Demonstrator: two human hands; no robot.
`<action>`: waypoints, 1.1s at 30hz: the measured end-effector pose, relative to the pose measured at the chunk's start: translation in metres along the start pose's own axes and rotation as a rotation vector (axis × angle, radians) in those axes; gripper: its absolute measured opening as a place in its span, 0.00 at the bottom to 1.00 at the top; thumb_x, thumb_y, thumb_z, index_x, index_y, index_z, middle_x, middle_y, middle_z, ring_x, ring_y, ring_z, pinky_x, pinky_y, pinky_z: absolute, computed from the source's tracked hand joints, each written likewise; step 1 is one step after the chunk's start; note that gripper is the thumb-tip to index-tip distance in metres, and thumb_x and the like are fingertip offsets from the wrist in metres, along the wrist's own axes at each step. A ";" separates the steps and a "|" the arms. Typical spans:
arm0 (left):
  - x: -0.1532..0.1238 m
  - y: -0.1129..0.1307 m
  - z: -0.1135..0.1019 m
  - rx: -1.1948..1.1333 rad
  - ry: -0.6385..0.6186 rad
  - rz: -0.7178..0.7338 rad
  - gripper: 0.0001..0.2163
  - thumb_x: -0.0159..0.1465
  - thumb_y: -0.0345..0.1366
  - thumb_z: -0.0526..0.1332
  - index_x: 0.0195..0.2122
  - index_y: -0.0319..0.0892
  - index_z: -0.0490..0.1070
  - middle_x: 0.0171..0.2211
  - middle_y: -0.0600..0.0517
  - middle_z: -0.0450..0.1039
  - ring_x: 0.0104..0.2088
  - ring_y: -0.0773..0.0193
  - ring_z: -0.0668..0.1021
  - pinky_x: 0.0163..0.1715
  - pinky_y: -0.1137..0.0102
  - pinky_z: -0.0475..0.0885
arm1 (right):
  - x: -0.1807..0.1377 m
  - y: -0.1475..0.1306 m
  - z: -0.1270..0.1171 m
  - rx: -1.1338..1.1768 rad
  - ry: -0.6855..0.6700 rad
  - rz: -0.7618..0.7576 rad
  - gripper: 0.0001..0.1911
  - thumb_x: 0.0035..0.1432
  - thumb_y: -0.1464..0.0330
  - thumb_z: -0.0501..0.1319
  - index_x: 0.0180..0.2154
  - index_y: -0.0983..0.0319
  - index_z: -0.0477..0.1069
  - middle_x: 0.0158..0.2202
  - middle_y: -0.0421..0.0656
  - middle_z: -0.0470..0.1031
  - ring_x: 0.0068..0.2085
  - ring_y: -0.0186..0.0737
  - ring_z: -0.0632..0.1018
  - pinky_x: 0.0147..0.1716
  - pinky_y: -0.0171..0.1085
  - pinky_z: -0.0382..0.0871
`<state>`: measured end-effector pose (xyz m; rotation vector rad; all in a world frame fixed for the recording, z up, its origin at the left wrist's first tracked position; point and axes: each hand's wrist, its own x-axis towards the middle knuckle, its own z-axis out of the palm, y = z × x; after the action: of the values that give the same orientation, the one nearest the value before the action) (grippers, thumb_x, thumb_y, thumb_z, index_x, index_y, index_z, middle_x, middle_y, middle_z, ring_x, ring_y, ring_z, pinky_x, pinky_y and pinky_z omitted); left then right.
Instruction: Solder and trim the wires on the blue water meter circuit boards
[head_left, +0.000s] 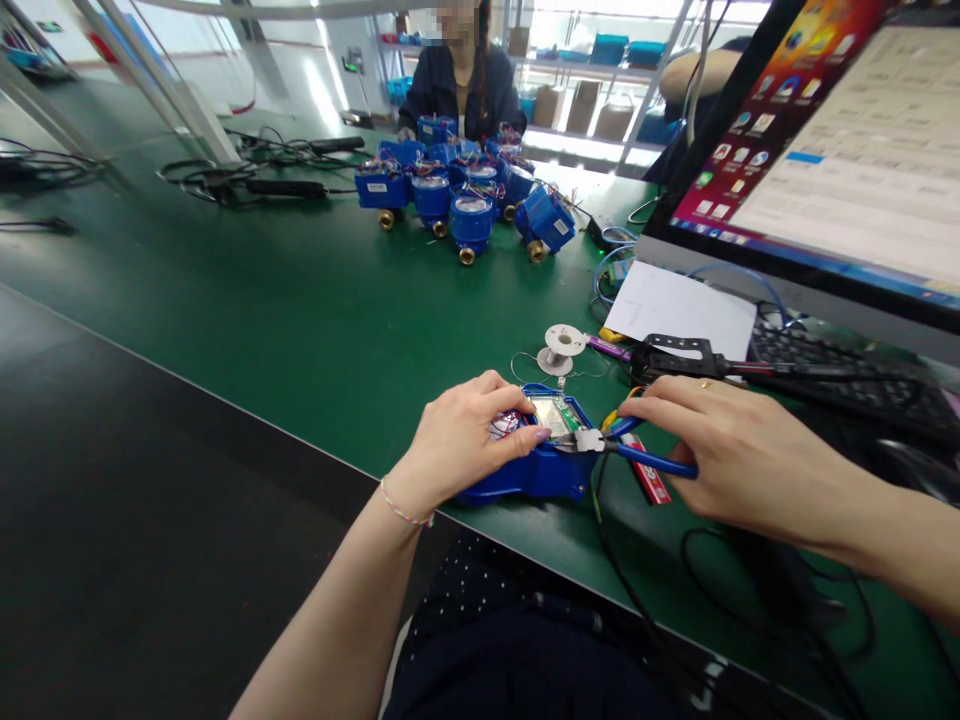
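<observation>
A blue water meter [536, 476] with its housing uncovered lies at the table's near edge, and a circuit board [550, 415] shows inside it. Closed over the meter's left side is my left hand [469, 430], its thumb and fingers at the edge of the board; thin wires show beneath them. My right hand [724, 450] holds blue-handled cutting pliers [654, 461] from the right. The pliers' jaws lie over the near side of the board; whether they bite on anything is too small to tell.
A solder wire spool [562, 347] stands beyond the meter, beside a soldering iron [611, 348]. Several blue meters [472, 220] are grouped farther back, with a person [461, 90] behind them. A monitor [817, 180], keyboard [855, 360] and loose cables bound the right side.
</observation>
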<state>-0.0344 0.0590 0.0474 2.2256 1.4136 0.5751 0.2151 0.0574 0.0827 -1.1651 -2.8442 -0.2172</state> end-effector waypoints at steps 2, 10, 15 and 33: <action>0.000 -0.001 0.000 0.004 -0.002 -0.003 0.11 0.61 0.48 0.56 0.37 0.50 0.69 0.39 0.56 0.67 0.38 0.64 0.72 0.33 0.70 0.65 | 0.000 -0.001 -0.001 -0.038 0.031 -0.022 0.19 0.43 0.75 0.56 0.42 0.64 0.69 0.38 0.46 0.70 0.37 0.43 0.73 0.35 0.39 0.68; 0.000 0.001 -0.001 0.008 -0.003 -0.010 0.10 0.61 0.48 0.56 0.37 0.49 0.69 0.38 0.56 0.67 0.38 0.65 0.72 0.33 0.71 0.65 | 0.000 -0.004 -0.004 -0.116 0.105 -0.065 0.18 0.43 0.74 0.57 0.40 0.66 0.69 0.37 0.48 0.70 0.35 0.45 0.72 0.33 0.40 0.67; 0.001 0.001 0.000 0.006 -0.003 -0.006 0.10 0.61 0.47 0.56 0.37 0.49 0.70 0.38 0.56 0.67 0.38 0.64 0.72 0.32 0.71 0.64 | -0.001 -0.004 0.001 0.110 -0.053 0.085 0.18 0.46 0.74 0.56 0.42 0.62 0.68 0.36 0.44 0.70 0.34 0.40 0.73 0.34 0.37 0.69; 0.001 0.001 0.001 -0.015 0.000 -0.021 0.10 0.61 0.48 0.56 0.36 0.49 0.70 0.38 0.57 0.67 0.37 0.65 0.71 0.35 0.70 0.65 | -0.003 -0.019 -0.011 -0.192 0.148 -0.027 0.13 0.44 0.74 0.56 0.36 0.66 0.71 0.30 0.46 0.70 0.30 0.42 0.71 0.29 0.38 0.65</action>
<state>-0.0327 0.0589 0.0474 2.1965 1.4260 0.5769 0.2043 0.0403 0.0917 -1.0899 -2.7585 -0.5641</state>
